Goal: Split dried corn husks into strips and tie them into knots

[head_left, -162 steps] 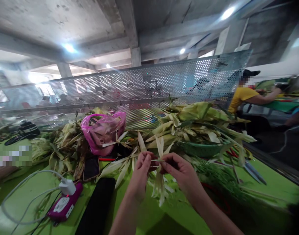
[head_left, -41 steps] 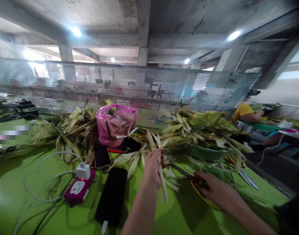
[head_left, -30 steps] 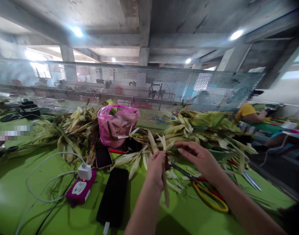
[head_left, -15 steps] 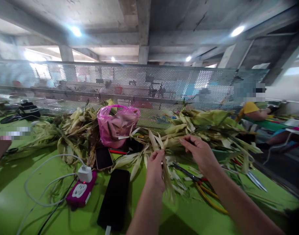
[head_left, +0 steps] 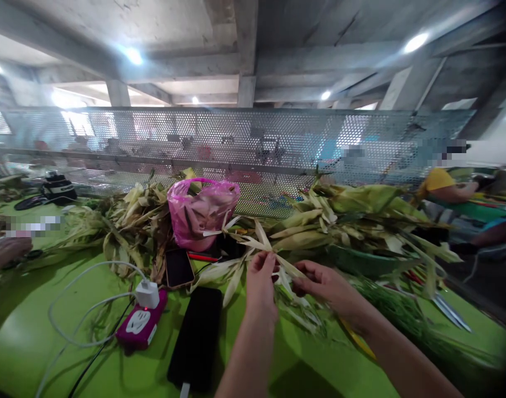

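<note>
My left hand (head_left: 261, 279) pinches a bunch of pale, dry corn husk strips (head_left: 261, 239) between thumb and fingertips, their ends fanned out above it. Just to its right, my right hand (head_left: 325, 284) is closed on one husk strip (head_left: 289, 266) that runs down from the left fingertips. Loose husk shreds lie on the green table (head_left: 311, 359) below the hands. Under my right forearm, the yellow scissor handle (head_left: 363, 342) shows only in part. A large heap of corn husks (head_left: 356, 204) rises behind my right hand.
A pink plastic bag (head_left: 203, 213) stands beside another husk pile (head_left: 132, 221). Two phones, a black one (head_left: 197, 337) nearer, and a purple power strip (head_left: 141, 323) with cables lie left. Silver blades (head_left: 452, 312) lie right. Another person's hands (head_left: 8, 249) are at far left.
My right hand has come down and left, closer to my left hand, bringing a husk strip with it. The scissors are now mostly covered by my arm. The view has shifted slightly.
</note>
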### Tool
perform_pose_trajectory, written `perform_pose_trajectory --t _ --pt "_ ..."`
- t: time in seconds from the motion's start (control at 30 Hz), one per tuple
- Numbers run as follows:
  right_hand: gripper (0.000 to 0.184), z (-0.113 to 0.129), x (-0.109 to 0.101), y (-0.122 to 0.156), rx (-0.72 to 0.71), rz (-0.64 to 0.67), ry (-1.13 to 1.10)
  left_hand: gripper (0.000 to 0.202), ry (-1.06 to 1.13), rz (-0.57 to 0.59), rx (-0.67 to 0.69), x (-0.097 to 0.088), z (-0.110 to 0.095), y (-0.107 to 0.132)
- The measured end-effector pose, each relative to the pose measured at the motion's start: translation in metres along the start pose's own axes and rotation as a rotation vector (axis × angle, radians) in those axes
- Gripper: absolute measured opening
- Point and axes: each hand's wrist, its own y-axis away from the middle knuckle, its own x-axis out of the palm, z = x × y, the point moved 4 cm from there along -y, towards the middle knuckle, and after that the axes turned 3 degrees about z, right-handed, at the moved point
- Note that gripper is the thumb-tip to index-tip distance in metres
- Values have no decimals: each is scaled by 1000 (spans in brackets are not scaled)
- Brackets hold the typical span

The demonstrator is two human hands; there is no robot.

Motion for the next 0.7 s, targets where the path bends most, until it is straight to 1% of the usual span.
perform_pose_trajectory --t 0.03,0.1,0.17,0.2,0.23,0.27,0.3,0.33,0.37,0.4,0.43,0.47,0.53,0.57,0.6,0.63,0.7 --pt "35 0 -4 0 -9 -28 61 28 -15 -21 18 -2 -2 -1" --pt "33 2 -16 1 -26 -100 237 27 -44 -146 125 -9 -13 -1" --pt "28 6 -27 4 -44 -171 457 23 -95 -369 336 -20 -32 5" --pt "25 9 -32 6 -50 -190 556 19 -161 -430 438 -22 -43 9" --pt "23 12 -35 7 -52 -192 634 16 -258 -442 536 -22 -52 13" --pt "20 15 -37 9 -52 -185 688 14 -370 -381 624 -17 -60 16" --pt "19 19 -38 9 -54 -173 721 12 -484 -252 678 -10 -65 18" --pt "19 22 -39 10 -59 -159 743 15 -584 -92 697 -1 -66 20" --pt "18 27 -40 10 -67 -142 760 16 -671 71 683 7 -64 22" --pt "18 31 -41 10 -79 -119 774 18 -732 202 651 13 -59 23" --pt "17 35 -42 10 -89 -93 786 19 -767 286 613 17 -54 24" --pt "16 39 -44 9 -95 -66 795 18 -786 328 574 18 -49 25" --pt "15 46 -49 8 -90 -35 801 11 -798 328 508 16 -41 23" --pt "15 49 -52 8 -91 -49 791 8 -803 321 475 14 -38 22" --pt "18 52 -57 7 -105 -91 767 9 -808 323 436 13 -34 20" --pt "23 56 -61 6 -138 -164 730 14 -807 329 389 11 -30 19" --pt "40 62 -70 6 -242 -368 586 22 -763 333 270 10 -22 15"
